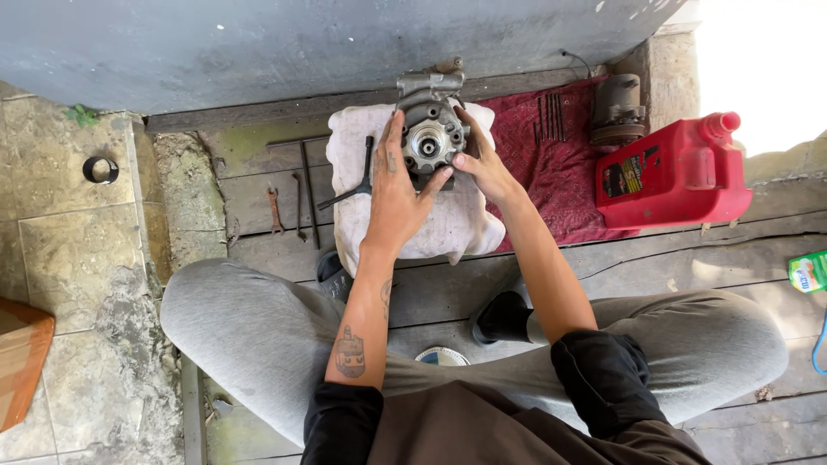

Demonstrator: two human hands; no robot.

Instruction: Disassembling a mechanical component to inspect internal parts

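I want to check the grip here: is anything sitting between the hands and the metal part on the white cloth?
Nothing visible does. The left hand lies flat against the side of the metal part, and the right hand touches its other side. The black T-handle tool lies beside the left hand on the white cloth, outside the grip.

The round compressor (428, 138) was dull grey cast metal with a brighter machined hub, resting on a soft, matt white cloth (452, 228) beside a woven red cloth (551, 185), a glossy red plastic jug (676, 172), dark steel wrenches (297, 194) and rough, weathered wooden planks (689, 258).
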